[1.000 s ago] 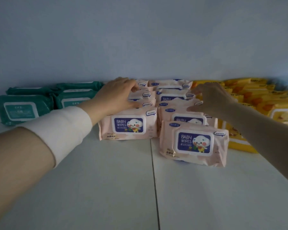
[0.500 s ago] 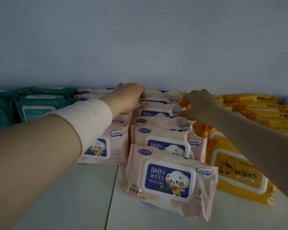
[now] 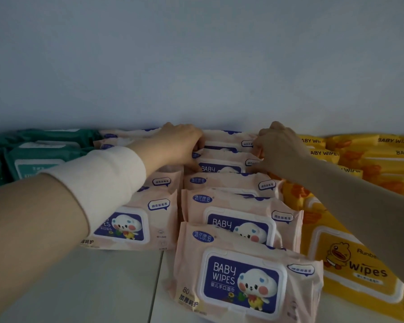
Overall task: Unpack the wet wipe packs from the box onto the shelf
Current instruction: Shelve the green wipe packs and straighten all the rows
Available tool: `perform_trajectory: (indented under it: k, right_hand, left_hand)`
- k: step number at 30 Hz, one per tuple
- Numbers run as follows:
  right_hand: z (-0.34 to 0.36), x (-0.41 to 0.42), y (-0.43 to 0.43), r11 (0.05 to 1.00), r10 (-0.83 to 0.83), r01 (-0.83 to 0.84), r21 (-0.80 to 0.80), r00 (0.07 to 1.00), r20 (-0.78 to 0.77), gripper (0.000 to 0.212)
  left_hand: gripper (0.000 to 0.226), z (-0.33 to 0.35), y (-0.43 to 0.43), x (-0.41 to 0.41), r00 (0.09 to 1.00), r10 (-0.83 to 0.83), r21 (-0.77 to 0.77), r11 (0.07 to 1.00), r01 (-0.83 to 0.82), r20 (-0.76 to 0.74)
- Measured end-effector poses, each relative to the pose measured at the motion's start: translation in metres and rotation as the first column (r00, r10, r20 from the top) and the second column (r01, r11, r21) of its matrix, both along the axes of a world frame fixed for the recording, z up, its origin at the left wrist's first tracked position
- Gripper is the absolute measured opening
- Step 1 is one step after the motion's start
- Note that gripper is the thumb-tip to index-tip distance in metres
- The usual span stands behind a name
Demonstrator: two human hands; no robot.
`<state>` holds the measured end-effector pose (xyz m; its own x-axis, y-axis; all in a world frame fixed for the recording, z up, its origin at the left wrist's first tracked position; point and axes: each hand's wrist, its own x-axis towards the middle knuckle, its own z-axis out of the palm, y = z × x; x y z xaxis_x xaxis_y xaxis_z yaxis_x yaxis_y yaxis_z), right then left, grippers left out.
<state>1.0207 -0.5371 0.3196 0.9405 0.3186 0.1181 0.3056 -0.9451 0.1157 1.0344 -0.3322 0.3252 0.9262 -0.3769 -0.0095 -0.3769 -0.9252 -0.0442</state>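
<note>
On the white shelf point(image 3: 79, 287), the nearest pink pack point(image 3: 243, 276) fronts two pink rows, with yellow packs point(image 3: 359, 264) to the right and green packs point(image 3: 40, 155) far left. By the wall point(image 3: 196, 66), the left hand point(image 3: 180, 145) and right hand point(image 3: 280, 148) curl their fingers onto opposite ends of a far pink pack point(image 3: 224, 143).
</note>
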Motion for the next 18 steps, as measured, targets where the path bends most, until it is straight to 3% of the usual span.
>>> perform_trajectory:
  k: [4, 9, 14, 18]
  right_hand:
    - [-0.002, 0.002, 0.002, 1.000, 0.019, -0.019, 0.012, 1.000, 0.003, 0.029]
    - [0.000, -0.001, -0.001, 0.999, 0.016, -0.017, 0.048, 1.000, 0.021, 0.031]
    - [0.000, -0.003, -0.006, 0.985, -0.039, 0.033, 0.167, 0.999, 0.029, 0.029]
    - [0.000, -0.004, -0.012, 0.946, -0.048, 0.067, 0.316, 0.997, -0.068, 0.025]
  left_hand:
    - [0.043, 0.000, 0.002, -0.002, 0.998, -0.054, 0.029, 0.998, 0.053, 0.024]
    - [0.041, 0.000, 0.007, -0.002, 0.999, -0.017, -0.095, 0.995, 0.012, -0.045]
    - [0.053, 0.002, 0.003, -0.002, 0.996, -0.021, -0.248, 0.969, -0.002, -0.088]
    - [0.045, 0.007, 0.007, 0.002, 0.987, -0.013, -0.294, 0.955, -0.035, -0.159]
